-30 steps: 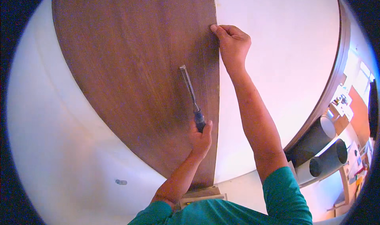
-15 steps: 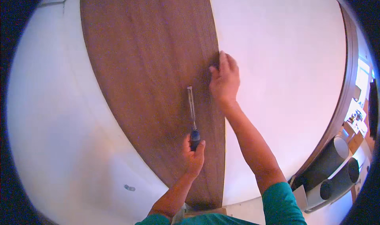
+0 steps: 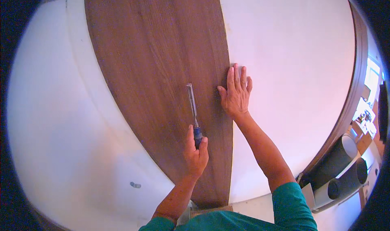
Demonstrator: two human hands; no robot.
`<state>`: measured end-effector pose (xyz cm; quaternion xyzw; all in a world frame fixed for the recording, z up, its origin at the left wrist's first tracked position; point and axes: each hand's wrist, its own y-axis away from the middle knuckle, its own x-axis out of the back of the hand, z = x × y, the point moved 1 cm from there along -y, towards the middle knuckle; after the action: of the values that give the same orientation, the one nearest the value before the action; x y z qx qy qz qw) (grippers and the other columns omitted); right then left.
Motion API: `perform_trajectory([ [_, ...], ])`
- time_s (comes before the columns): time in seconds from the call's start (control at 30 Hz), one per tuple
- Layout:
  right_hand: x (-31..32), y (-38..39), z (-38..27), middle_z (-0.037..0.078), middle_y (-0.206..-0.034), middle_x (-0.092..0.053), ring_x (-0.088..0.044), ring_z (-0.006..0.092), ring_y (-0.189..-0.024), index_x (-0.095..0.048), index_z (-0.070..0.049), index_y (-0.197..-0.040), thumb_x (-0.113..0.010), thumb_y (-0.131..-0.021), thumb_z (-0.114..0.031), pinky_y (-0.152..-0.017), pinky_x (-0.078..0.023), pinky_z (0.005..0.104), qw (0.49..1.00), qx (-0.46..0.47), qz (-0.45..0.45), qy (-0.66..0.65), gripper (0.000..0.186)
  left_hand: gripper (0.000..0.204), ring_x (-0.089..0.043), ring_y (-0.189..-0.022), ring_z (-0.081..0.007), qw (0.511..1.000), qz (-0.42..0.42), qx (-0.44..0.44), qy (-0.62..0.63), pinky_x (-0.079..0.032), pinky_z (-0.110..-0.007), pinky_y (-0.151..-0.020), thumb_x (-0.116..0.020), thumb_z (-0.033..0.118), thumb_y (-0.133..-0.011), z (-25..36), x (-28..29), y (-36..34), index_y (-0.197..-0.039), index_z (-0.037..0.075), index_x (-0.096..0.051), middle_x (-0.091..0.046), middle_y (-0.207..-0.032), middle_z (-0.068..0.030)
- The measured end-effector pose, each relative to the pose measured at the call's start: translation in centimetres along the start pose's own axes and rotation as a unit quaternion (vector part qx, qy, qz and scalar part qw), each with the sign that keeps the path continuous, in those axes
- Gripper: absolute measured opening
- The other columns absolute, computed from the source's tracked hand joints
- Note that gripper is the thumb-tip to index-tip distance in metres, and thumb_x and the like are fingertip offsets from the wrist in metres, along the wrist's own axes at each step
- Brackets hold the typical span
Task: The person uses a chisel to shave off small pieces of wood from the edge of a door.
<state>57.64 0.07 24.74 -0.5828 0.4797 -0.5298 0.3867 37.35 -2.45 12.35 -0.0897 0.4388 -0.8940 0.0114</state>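
Observation:
My left hand (image 3: 195,157) is wrapped around the blue handle of a chisel (image 3: 192,105), whose flat metal blade points up and away in front of a brown wood-grain panel (image 3: 150,48). Whether the blade touches the panel I cannot tell. My right hand (image 3: 237,96) lies with its fingers spread over the panel's right edge, where it meets a white surface (image 3: 296,80). Its thumb is over the brown side and its other fingers lie along the seam and on the white. Nothing shows in this hand.
Another white surface (image 3: 53,109) borders the brown panel on the left, with a small grey oval mark (image 3: 135,185) low on it. Brown trim (image 3: 349,109) edges the right side. Beyond it are dark rolled tubes (image 3: 331,162) and cluttered small items (image 3: 365,117).
My right hand has shifted slightly down along the seam, and its bunched fingers have spread out. My left hand has moved a little up and left with the chisel.

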Motion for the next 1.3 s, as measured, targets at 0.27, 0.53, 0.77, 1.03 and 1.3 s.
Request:
perform_trajectory([
  [0.27,-3.2,5.4,0.3,0.013,-0.162,-0.022,-0.016,0.0367,-0.150,-0.022,-0.007,-0.155,-0.070,-0.087,-0.026,-0.114,-0.020,0.0569,0.998,0.052,-0.041,0.022,0.085,0.057,-0.060,-0.104,-0.0218,0.999,-0.041,-0.009,0.017,-0.047,-0.033,-0.093,-0.065,0.018,-0.094,-2.9,-0.4,-0.1,-0.142,-0.004,-0.044,-0.062,-0.122,-0.0161],
  [0.53,-4.2,10.2,0.3,0.012,-0.162,-0.021,-0.017,0.0366,-0.149,-0.019,-0.010,-0.155,-0.070,-0.086,-0.025,-0.113,-0.022,0.0579,0.990,0.064,-0.126,0.030,0.087,0.057,-0.059,-0.114,-0.0282,0.993,-0.072,0.029,0.084,-0.044,-0.035,-0.098,-0.062,0.020,-0.096,-3.9,-1.3,0.4,-0.143,-0.006,-0.041,-0.058,-0.132,-0.0218],
  [0.77,-4.2,12.0,0.0,0.013,-0.161,-0.022,-0.020,0.0373,-0.148,-0.022,-0.009,-0.153,-0.071,-0.085,-0.025,-0.112,-0.026,0.0600,0.981,0.044,-0.184,0.043,0.085,0.058,-0.054,-0.124,-0.0290,0.994,-0.073,0.020,0.083,-0.040,-0.036,-0.106,-0.063,0.021,-0.096,-5.2,-1.7,0.4,-0.143,-0.006,-0.041,-0.053,-0.138,-0.0228],
  [1.03,-4.7,14.4,0.3,0.014,-0.161,-0.020,-0.018,0.0380,-0.148,-0.026,-0.005,-0.151,-0.062,-0.091,-0.029,-0.112,-0.027,0.0624,0.969,0.035,-0.241,0.049,0.074,0.058,-0.053,-0.127,-0.0296,0.993,-0.081,0.041,0.072,-0.040,-0.036,-0.107,-0.064,0.022,-0.095,-6.2,-1.9,0.4,-0.141,-0.006,-0.044,-0.053,-0.140,-0.0227],
  [1.3,-5.8,17.1,0.8,0.014,-0.162,-0.019,-0.014,0.0364,-0.150,-0.027,-0.002,-0.150,-0.066,-0.088,-0.023,-0.113,-0.025,0.0589,0.960,0.019,-0.273,0.063,0.076,0.049,-0.062,-0.111,-0.0299,0.998,-0.057,0.005,0.041,-0.047,-0.038,-0.096,-0.063,0.025,-0.096,-6.8,-2.2,0.2,-0.133,-0.004,-0.052,-0.063,-0.124,-0.0211],
])
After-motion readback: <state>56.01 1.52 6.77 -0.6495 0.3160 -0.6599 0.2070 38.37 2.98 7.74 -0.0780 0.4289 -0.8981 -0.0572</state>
